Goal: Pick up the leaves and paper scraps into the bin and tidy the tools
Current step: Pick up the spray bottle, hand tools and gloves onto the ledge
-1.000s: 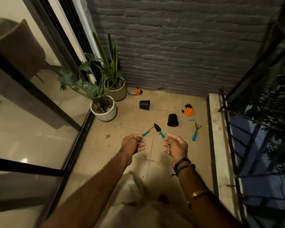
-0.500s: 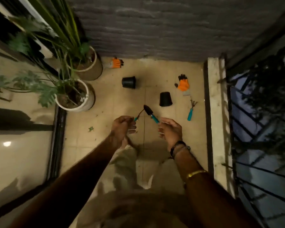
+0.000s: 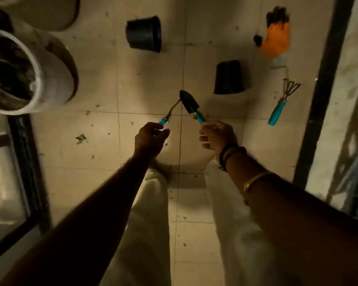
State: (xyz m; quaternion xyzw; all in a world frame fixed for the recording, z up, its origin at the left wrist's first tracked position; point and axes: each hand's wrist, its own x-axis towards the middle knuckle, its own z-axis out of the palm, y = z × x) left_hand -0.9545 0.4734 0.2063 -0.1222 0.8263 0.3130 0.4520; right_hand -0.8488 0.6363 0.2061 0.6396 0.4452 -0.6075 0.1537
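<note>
Tiled floor fills the view, specked with small debris. Big white planter stands at the left edge, near the door frame. Two black pots lie tipped on their sides, one far up centre, one just right of centre. Orange glove lies upper right, with a rake on the floor just below it and close to the second pot. Left hand has its fingers curled round the teal handle of a thin bent tool; right hand is wrapped round the teal handle of a black trowel. Both tools are held up off the floor, tips meeting or crossing; cannot tell if they touch. Green leaf scrap sits on the floor left of the left hand, well apart from the tools. No bin in view. Step looks like tool tidying, early on, with the litter not yet picked up. To do it well: pass both handles into one hand, heads pointing the same way and away from the legs, then bend for the rake by its handle, not the prongs.
</note>
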